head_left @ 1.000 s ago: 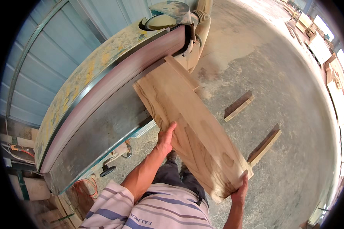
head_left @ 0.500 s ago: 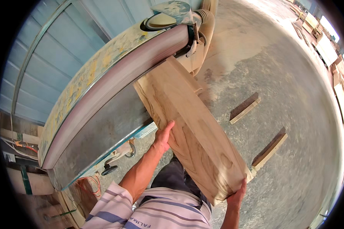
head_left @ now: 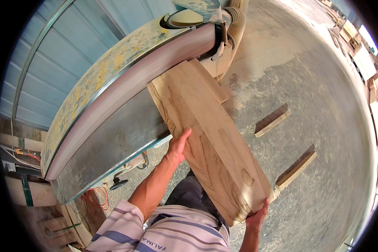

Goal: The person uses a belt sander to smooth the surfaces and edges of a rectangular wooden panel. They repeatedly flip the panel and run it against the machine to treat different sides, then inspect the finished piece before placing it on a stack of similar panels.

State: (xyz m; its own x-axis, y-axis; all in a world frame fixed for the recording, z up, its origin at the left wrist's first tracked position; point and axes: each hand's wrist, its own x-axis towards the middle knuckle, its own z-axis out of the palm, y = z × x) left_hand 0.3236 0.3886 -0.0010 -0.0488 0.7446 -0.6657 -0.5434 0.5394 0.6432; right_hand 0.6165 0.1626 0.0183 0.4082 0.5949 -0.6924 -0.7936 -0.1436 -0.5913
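Note:
A long wooden panel [head_left: 205, 130] with dark grain slants across the middle, held between my two hands. Its far end lies over the grey steel table [head_left: 117, 134] of a belt sander and meets, or nearly meets, the pinkish sanding belt [head_left: 128, 90]. My left hand [head_left: 179, 145] grips the panel's left edge about midway, thumb on top and fingers hidden beneath. At the near end, my right hand [head_left: 257, 215] is closed round the corner, its fingers partly out of sight. Another flat board [head_left: 212, 82] shows from under the panel's far right side.
Two narrow wood strips, a farther one [head_left: 273, 124] and a nearer one [head_left: 297, 170], are on the concrete floor at right. A ribbed hose [head_left: 238, 25] runs down behind the sander. Below the table are a black handwheel [head_left: 119, 183] and an orange cord [head_left: 97, 198].
The panel's far end has shifted slightly left along the belt, uncovering more of the board beneath. The view has moved a little; both hands keep their hold.

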